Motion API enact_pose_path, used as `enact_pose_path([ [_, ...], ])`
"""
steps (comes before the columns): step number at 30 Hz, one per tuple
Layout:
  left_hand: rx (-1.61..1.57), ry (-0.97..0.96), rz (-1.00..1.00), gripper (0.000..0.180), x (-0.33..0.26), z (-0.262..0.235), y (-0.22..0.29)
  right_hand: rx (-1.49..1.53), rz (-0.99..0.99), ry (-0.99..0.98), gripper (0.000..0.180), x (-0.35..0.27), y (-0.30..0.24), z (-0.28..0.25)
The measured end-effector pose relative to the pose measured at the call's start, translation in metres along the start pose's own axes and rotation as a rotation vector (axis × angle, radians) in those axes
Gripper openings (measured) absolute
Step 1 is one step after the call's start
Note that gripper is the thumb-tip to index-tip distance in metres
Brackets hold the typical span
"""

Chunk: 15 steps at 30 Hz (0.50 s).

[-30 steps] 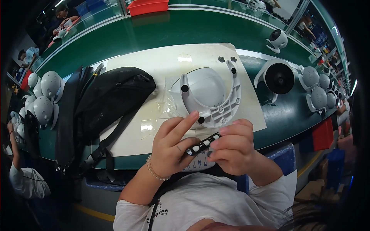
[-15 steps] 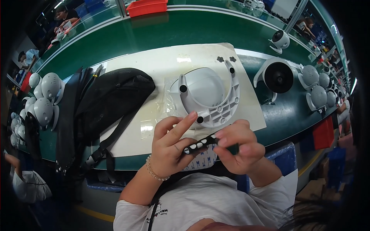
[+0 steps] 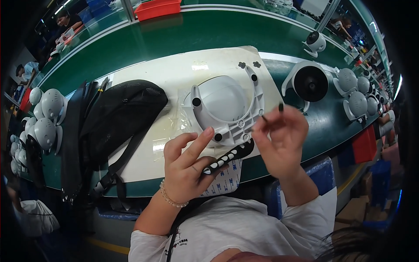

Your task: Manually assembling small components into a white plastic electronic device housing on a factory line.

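My left hand (image 3: 182, 165) is closed on a black adhesive-pad strip (image 3: 229, 157) with a row of white spots, its index finger stretched forward. My right hand (image 3: 283, 139) is raised to the right of the strip, with a small black pad (image 3: 281, 107) at its fingertips; another dark bit shows by the thumb. Just beyond my hands, a white rounded housing (image 3: 222, 98) lies with its curved stand (image 3: 258, 105) underside up. Round black pads (image 3: 196, 102) sit on the stand's ends and near edge. A printed backing sheet (image 3: 227, 179) hangs below the strip.
A black mesh bag (image 3: 124, 109) with straps lies to the left on the white mat (image 3: 148, 74). White round devices (image 3: 52, 102) crowd the far left, and more (image 3: 358, 102) stand right. A white unit with a black disc (image 3: 310, 83) is nearer. Two dark flower-shaped pieces (image 3: 256, 64) lie on the mat.
My right hand has moved away from the strip, up and to the right, with a small black pad at its fingers. My left hand still holds the strip. The view has shifted slightly.
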<state>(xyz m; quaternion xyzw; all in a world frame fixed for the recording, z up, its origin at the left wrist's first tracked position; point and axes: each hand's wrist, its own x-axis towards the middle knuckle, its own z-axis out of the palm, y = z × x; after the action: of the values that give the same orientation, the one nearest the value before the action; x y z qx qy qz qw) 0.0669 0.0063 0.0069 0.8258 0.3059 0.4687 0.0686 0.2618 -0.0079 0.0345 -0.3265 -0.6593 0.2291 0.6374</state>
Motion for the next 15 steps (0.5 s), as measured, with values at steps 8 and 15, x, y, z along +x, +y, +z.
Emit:
enact_pose_path([
  [8,0.02,-0.013,-0.025,0.021,-0.001,0.001,0.0,-0.056,0.061,-0.102,0.054,0.009,0.008,0.001],
  [15,-0.002,-0.004,-0.013,0.019,-0.001,0.002,-0.002,-0.548,-0.387,-0.183,0.052,-0.002,0.006,0.0],
])
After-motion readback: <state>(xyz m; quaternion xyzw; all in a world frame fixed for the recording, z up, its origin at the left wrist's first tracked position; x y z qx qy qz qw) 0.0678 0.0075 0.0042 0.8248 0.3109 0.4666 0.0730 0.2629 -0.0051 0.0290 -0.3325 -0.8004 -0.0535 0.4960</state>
